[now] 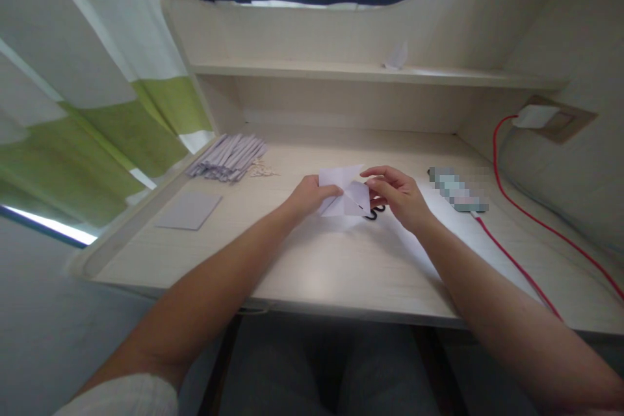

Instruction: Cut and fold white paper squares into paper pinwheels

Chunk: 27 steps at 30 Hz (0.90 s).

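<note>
Near the middle of the tabletop (pixel 312 276), black-handled scissors (pixel 373 214) show from under a white paper (pixel 355 199) with flaps, held between both hands. Left hand (pixel 311 195): pinching the paper's left side, thumb on top. Right hand (pixel 396 192): fingers bent at its right edge; cannot tell whether they close on a flap. Step in hand, judging by the pose: shaping those flaps. Next move seems to call for a steady left pinch and light, exact right fingertips; thin paper may crease or slip. To the left, flat pale squares (pixel 189 210); to the right, a blurred phone (pixel 454 188) on a red cable (pixel 509 260). Farther left, a bundle of rolled sticks (pixel 229 157). Beyond, a shelf (pixel 292 69) bearing a small white piece (pixel 398 57)
</note>
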{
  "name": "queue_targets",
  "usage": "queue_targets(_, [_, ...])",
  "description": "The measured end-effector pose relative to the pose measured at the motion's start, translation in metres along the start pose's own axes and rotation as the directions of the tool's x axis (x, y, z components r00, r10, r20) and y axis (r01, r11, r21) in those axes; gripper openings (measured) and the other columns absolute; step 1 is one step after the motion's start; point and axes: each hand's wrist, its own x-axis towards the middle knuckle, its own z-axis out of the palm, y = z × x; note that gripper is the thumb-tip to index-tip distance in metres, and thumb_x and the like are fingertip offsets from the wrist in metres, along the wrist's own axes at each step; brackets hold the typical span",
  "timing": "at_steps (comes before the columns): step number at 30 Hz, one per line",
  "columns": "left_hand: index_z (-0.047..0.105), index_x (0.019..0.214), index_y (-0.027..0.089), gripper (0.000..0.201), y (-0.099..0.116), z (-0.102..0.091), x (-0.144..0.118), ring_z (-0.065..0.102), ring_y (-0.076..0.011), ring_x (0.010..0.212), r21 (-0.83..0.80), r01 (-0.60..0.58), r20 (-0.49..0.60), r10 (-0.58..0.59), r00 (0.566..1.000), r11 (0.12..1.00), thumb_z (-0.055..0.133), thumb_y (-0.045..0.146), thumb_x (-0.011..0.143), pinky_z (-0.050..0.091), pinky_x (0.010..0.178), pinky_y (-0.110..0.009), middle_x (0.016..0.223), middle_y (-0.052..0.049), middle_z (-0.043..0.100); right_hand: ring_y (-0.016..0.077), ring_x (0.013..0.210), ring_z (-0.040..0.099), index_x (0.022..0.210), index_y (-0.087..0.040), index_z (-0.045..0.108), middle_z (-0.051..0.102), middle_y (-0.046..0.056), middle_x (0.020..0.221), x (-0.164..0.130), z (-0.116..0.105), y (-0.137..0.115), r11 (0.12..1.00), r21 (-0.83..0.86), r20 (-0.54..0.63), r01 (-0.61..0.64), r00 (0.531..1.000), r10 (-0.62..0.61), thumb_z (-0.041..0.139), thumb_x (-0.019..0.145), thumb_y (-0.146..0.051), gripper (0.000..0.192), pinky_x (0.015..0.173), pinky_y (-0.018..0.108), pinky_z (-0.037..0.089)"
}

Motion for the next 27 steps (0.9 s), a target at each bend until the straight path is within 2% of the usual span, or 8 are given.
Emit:
queue_targets(5, [0.078, 0.095, 0.008, 0.035, 0.0020, 0.0003, -0.0016, 0.071, -0.0224, 0.080, 0.031, 0.014, 0.011, -0.015, 1.000, 0.999, 0.076, 0.026, 0.065, 0.051, 0.073, -0.031, 0.093, -0.010, 0.078, 0.0118, 0.060, 0.061, 0.105, -0.023, 0.079, 0.066, -0.002, 0.073, -0.0017, -0.0055, -0.0003, 0.994, -0.055, 0.144, 0.098, 0.986, -0.089, 0.085, 0.081, -0.042, 0.032, 0.056, 0.026, 0.056])
queue_targets(12, [0.077, 0.093, 0.008, 0.035, 0.0047, 0.0027, -0.0043, 0.070, -0.0201, 0.074, -0.065, 0.050, 0.050, -0.046, 0.998, 0.997, 0.076, 0.026, 0.063, 0.050, 0.069, -0.029, 0.089, -0.009, 0.078, 0.0111, 0.055, 0.058, 0.100, -0.023, 0.077, 0.064, -0.003, 0.065, -0.0039, 0.0001, 0.0015, 0.987, -0.061, 0.144, 0.147, 0.980, -0.137, 0.085, 0.083, -0.042, 0.027, 0.051, 0.024, 0.049])
queue_targets(16, [0.077, 0.096, 0.008, 0.037, 0.0053, 0.0032, -0.0048, 0.071, -0.0206, 0.073, -0.121, 0.060, 0.081, -0.050, 0.995, 0.991, 0.077, 0.023, 0.062, 0.051, 0.069, -0.030, 0.089, -0.010, 0.078, 0.0116, 0.051, 0.058, 0.102, -0.022, 0.077, 0.062, -0.005, 0.058, -0.0056, 0.0011, -0.0014, 0.992, -0.058, 0.161, 0.114, 0.982, -0.103, 0.083, 0.085, -0.044, 0.028, 0.050, 0.024, 0.047])
queue_targets(22, [0.077, 0.092, 0.009, 0.032, 0.0066, 0.0030, -0.0058, 0.069, -0.0193, 0.070, -0.089, 0.048, 0.065, -0.043, 0.997, 0.995, 0.074, 0.022, 0.062, 0.049, 0.067, -0.029, 0.084, -0.008, 0.076, 0.0140, 0.054, 0.064, 0.112, -0.023, 0.076, 0.069, -0.001, 0.065, -0.0065, -0.0023, -0.0009, 1.000, -0.028, 0.229, 0.005, 0.974, 0.002, 0.081, 0.086, -0.048, 0.036, 0.050, 0.025, 0.046])
queue_targets(27, [0.076, 0.090, 0.008, 0.032, 0.0082, 0.0036, -0.0071, 0.068, -0.0193, 0.068, -0.089, 0.063, 0.080, -0.056, 0.995, 0.994, 0.074, 0.022, 0.061, 0.048, 0.065, -0.028, 0.082, -0.008, 0.076, 0.0127, 0.053, 0.060, 0.109, -0.022, 0.076, 0.068, -0.003, 0.063, -0.0056, -0.0009, 0.0022, 1.000, -0.027, 0.239, 0.012, 0.971, -0.005, 0.084, 0.084, -0.044, 0.034, 0.050, 0.025, 0.043])
